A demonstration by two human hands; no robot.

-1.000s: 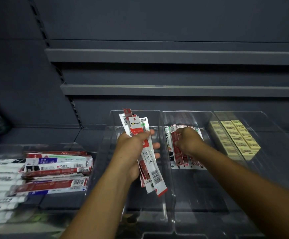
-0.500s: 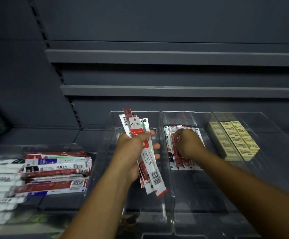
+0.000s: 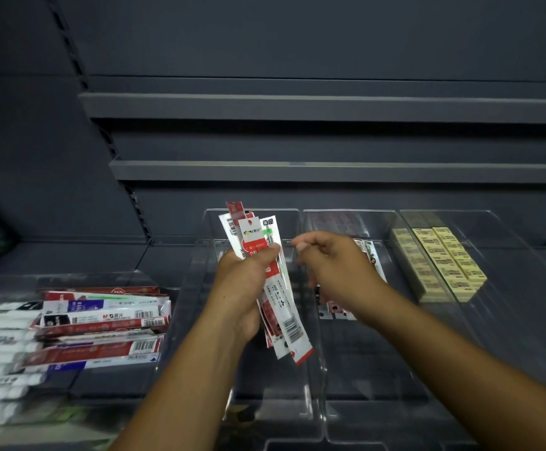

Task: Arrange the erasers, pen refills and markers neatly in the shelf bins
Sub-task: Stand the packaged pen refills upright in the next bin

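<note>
Fanned pen refills (image 3: 279,297) held for dealing
left hand (image 3: 244,288) grips them; right hand (image 3: 336,271), curled, seemingly empty, hovers beside

The middle bin (image 3: 362,369) is clear, smooth, glossy plastic. The refill packets (image 3: 284,307) just left of it are glossy printed plastic film. The erasers (image 3: 444,265) right of it show matt, pale yellow printed wrappers. The shelf rails (image 3: 330,172) behind it look like metal with a smooth, matt, dark grey finish.
</note>
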